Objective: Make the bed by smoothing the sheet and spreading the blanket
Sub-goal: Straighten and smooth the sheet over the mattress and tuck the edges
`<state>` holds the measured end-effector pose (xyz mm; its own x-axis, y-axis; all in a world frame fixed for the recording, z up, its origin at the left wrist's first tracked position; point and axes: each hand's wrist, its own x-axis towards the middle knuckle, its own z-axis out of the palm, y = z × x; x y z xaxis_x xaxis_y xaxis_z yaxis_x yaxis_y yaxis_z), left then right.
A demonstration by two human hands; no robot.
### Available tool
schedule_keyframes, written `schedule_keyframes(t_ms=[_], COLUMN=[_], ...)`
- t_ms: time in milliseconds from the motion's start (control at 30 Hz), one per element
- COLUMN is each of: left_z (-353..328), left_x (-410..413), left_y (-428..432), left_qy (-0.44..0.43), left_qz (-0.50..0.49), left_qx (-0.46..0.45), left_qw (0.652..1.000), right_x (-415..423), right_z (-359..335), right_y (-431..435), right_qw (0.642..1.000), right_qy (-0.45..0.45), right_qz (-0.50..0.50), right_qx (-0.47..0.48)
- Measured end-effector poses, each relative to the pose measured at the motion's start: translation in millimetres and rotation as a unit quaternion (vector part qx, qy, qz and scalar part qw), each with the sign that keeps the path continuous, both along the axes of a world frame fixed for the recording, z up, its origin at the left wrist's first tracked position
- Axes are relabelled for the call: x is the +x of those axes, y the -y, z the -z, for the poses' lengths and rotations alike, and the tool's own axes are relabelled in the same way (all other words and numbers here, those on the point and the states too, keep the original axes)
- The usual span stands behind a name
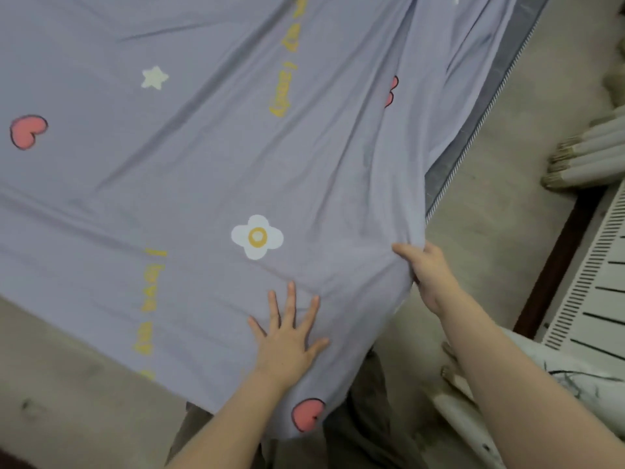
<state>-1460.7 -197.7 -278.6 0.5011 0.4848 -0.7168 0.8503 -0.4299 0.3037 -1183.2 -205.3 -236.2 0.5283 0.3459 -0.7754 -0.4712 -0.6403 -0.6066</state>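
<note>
our left hand (287, 340) lies flat on the pale lilac fabric sheet (203, 164), fingers straight and spread, palm pressing the cloth near its lower corner. our right hand (427, 275) is at the sheet's right edge, thumb on top and fingers curled under, pinching a bunched fold of the cloth. we see creases fanning out from that grip up across the fabric. the sheet covers most of the bed and is printed with a white flower with a yellow centre (257, 236) just above the left hand, a pink heart (27, 131) at far left, a pale cream star (154, 77) and lines of yellow lettering (282, 96). a second pink heart (307, 414) sits on the corner that hangs down beside our left forearm. along the right side the grey mattress edge with striped piping (460, 143) shows uncovered beside the sheet. beyond it lies the bare concrete floor (500, 231), with a bundle of white rolled mats (592, 154) and a white slatted panel (588, 282) at far right.
</note>
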Motion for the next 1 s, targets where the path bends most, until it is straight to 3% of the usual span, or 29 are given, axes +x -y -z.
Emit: schedule_keyframes(t_ms=[100, 200, 400, 533, 633, 733, 833, 1000], left_z=[-3, -7, -16, -26, -21, -20, -20, -16], left_x=[29, 50, 56, 51, 40, 29, 20, 16], left_y=[49, 77, 92, 88, 88, 92, 99, 95], left_qy=[0.01, 0.029, -0.023, 0.055, 0.078, 0.131, 0.157, 0.172], left_qz=[0.005, 0.005, 0.029, -0.056, -0.154, -0.36, -0.475, -0.646], left_qx=[-0.019, -0.041, 0.059, 0.109, 0.075, -0.011, -0.025, -0.09], left_qw=[1.0, 0.999, 0.998, 0.991, 0.982, 0.923, 0.865, 0.738], right_x=[10, 15, 30, 35, 33, 15, -8, -34], right_z=[-10, -14, -15, -14, -13, -12, -15, -9], right_y=[27, 39, 45, 53, 55, 47, 28, -6], right_qw=[0.98, 0.954, 0.966, 0.963, 0.948, 0.946, 0.955, 0.965], right_qy=[-0.172, -0.27, -0.234, -0.237, -0.261, -0.281, -0.28, -0.25], right_qz=[0.057, 0.052, 0.066, 0.096, 0.153, 0.127, 0.056, 0.002], right_qx=[0.085, 0.117, 0.092, 0.082, 0.101, 0.097, 0.08, 0.079])
